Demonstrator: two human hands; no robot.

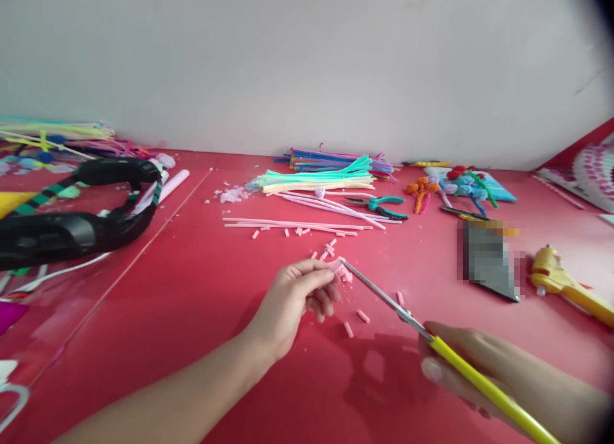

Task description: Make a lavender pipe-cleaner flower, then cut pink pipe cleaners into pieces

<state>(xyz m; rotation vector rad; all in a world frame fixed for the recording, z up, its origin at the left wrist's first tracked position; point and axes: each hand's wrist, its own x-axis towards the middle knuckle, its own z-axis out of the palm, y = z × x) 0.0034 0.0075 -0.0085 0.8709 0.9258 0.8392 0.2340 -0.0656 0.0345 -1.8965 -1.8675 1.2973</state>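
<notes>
My left hand (pixel 300 295) is pinched shut on a small bunch of short pink pipe-cleaner pieces (pixel 343 269) above the red table (pixel 192 316). My right hand (pixel 472 367) grips yellow-handled scissors (pixel 432 338). Their blade tips (pixel 348 266) touch the pink bunch at my left fingertips. Loose cut pink bits (pixel 357 319) lie on the table just below and behind the bunch.
Long pink strips (pixel 297 224) and bundles of coloured pipe cleaners (pixel 326 172) lie further back. Green-handled pliers (pixel 384 206), small pipe-cleaner flowers (pixel 460 185), a yellow glue gun (pixel 566 284) and a black headset-like device (pixel 77 220) at the left also sit on the table.
</notes>
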